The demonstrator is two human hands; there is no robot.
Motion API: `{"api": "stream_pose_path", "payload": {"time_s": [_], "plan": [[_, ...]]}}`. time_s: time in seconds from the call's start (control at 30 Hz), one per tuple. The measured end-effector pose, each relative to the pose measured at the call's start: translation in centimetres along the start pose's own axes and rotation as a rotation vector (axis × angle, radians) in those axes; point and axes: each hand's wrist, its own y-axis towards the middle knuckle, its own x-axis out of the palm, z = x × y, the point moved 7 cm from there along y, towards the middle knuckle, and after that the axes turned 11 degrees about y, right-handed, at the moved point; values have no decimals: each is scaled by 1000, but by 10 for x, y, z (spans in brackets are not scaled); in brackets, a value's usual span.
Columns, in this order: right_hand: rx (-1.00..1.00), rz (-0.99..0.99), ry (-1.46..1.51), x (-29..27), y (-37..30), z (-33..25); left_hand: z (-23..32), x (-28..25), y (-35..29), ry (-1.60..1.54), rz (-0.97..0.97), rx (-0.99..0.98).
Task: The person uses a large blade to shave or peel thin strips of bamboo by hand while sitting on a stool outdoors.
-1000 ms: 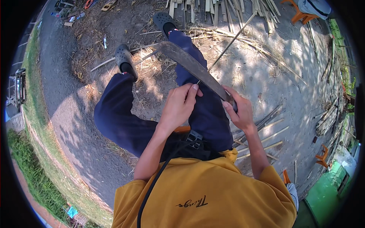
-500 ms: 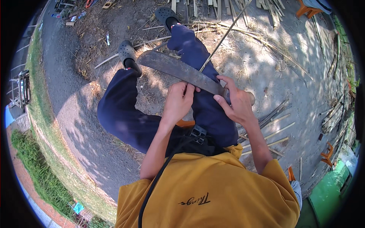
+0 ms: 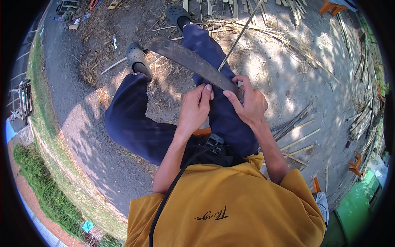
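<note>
A machete (image 3: 191, 62) with a dark, worn blade lies slantwise over my right leg, its tip pointing far left past my shoe. My right hand (image 3: 251, 103) is closed around the handle end, thumb and forefinger pressed at the base of the blade. A long thin bamboo strip (image 3: 242, 33) comes in from the far side and passes beneath the blade. Just on the near side of the blade, my left hand (image 3: 195, 105) pinches the end of this strip between thumb and fingers. The strip's stretch under the blade is hidden.
Split wooden strips (image 3: 294, 142) lie on the ground at the right, with more strips (image 3: 247, 10) at the far side. An orange stool (image 3: 332, 7) stands far right. My dark clogs (image 3: 137, 57) rest on the dirt amid dry shavings (image 3: 304, 57).
The blade has tilted and moved slightly, with my right hand moving a little left and nearer. My left hand's thumb has come up onto the strip's end beside the blade.
</note>
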Motion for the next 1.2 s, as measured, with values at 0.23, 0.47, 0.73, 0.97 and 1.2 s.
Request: {"api": "stream_pose_path", "payload": {"time_s": [0.23,0.47,0.73,0.97,1.2], "plan": [[-83,33,64,-1,1,-2,11,-6,-4,189,37,-52],[10,-18,61,1,0,4,23,-2,-4,180,43,26],[-33,19,110,2,-5,3,35,1,-9,174,114,109],[-25,69,172,1,-9,1,46,3,-10,297,168,180],[7,100,213,1,-10,7,43,4,-12,372,154,130]]}}
